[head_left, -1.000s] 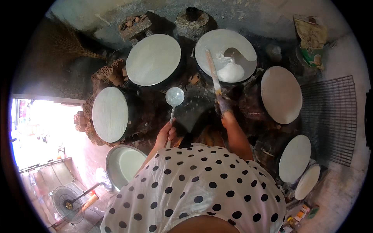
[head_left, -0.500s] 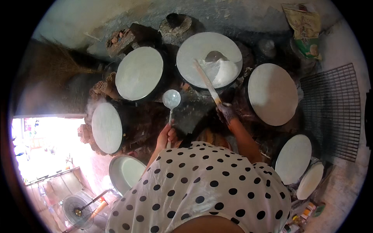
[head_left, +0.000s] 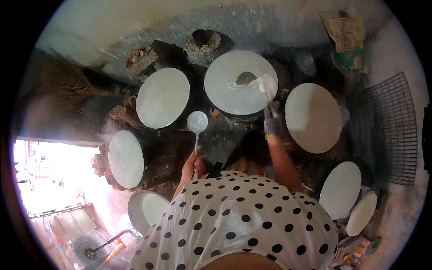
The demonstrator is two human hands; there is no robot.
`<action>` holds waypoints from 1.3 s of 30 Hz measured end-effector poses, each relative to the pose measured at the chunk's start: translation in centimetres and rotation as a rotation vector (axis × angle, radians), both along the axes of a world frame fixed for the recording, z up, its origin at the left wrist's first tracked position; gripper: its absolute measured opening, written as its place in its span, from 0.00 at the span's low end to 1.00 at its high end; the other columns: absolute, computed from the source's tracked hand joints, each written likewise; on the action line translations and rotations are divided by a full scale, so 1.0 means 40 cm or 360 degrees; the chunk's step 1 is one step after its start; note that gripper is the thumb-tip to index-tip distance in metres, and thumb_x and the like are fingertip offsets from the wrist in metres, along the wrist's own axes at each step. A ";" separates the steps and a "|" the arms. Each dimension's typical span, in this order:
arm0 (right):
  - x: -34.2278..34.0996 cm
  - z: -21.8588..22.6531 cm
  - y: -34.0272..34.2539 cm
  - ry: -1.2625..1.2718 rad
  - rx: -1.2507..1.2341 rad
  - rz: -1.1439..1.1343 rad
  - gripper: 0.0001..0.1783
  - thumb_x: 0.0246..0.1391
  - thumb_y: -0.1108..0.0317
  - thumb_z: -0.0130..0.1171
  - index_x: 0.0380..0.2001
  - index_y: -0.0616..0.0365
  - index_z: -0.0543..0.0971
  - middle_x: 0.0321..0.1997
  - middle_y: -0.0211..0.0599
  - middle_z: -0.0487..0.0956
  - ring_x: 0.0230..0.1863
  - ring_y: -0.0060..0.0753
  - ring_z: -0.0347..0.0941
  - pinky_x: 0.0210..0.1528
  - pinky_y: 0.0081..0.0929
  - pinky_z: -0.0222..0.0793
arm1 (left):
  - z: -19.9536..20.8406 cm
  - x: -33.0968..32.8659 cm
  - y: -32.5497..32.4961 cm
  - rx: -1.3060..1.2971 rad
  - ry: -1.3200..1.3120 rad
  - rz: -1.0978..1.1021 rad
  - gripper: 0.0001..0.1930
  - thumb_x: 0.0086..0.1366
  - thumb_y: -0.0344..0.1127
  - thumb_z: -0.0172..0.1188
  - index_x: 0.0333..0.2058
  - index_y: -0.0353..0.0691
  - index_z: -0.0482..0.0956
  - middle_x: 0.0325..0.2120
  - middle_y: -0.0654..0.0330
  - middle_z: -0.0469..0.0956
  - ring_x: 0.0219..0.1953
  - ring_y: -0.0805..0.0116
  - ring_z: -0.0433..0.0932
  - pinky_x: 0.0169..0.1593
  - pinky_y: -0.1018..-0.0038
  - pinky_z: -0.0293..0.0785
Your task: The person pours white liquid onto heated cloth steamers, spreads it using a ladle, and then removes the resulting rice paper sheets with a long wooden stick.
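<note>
Left grip closed on ladle, right grip unclear, white paste bunched at round pan's edge

Your bare left hand was curled in a closed grip close before your torso, its bent fingers showing on the right side. Your right hand, greyish-purple gloved and slightly blurred, was stretched farther forward, its bare forearm slanting leftward.
</note>
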State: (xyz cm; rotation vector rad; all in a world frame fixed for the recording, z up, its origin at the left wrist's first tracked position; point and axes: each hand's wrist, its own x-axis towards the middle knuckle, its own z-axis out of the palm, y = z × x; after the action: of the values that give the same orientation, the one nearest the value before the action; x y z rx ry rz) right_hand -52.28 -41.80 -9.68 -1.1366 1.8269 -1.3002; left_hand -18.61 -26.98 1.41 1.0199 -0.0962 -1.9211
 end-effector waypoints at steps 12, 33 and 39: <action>0.041 0.103 0.048 0.0293 0.1093 -0.0129 0.31 0.54 0.36 0.48 0.58 0.32 0.69 0.51 0.41 0.78 0.50 0.50 0.73 0.52 0.40 0.68 | -0.014 0.059 0.005 0.0032 0.0074 -0.0099 0.14 0.73 0.39 0.39 0.52 0.51 0.69 0.15 0.72 0.57 0.12 0.80 0.56 0.15 0.81 0.55; -0.093 0.083 0.158 0.1015 0.0463 0.0573 0.23 0.57 0.53 0.52 0.56 0.39 0.72 0.44 0.53 0.77 0.44 0.51 0.75 0.48 0.43 0.69 | -0.090 -0.099 -0.395 -0.0446 -0.0877 -0.0821 0.14 0.68 0.36 0.43 0.48 0.39 0.69 0.17 0.68 0.64 0.14 0.78 0.61 0.17 0.80 0.58; 0.069 0.068 0.192 0.1074 0.0304 0.0073 0.23 0.58 0.57 0.51 0.55 0.53 0.72 0.47 0.51 0.76 0.45 0.53 0.75 0.49 0.39 0.69 | -0.103 -0.258 -0.463 -0.0299 -0.0998 -0.0397 0.19 0.65 0.32 0.46 0.55 0.35 0.66 0.16 0.64 0.64 0.15 0.74 0.63 0.18 0.78 0.60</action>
State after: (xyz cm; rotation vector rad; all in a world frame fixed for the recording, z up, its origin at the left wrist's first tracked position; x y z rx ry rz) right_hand -49.52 -34.11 -6.95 -1.6225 2.3107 -0.7279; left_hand -28.92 -45.49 -2.71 1.4971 -0.7762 -1.6958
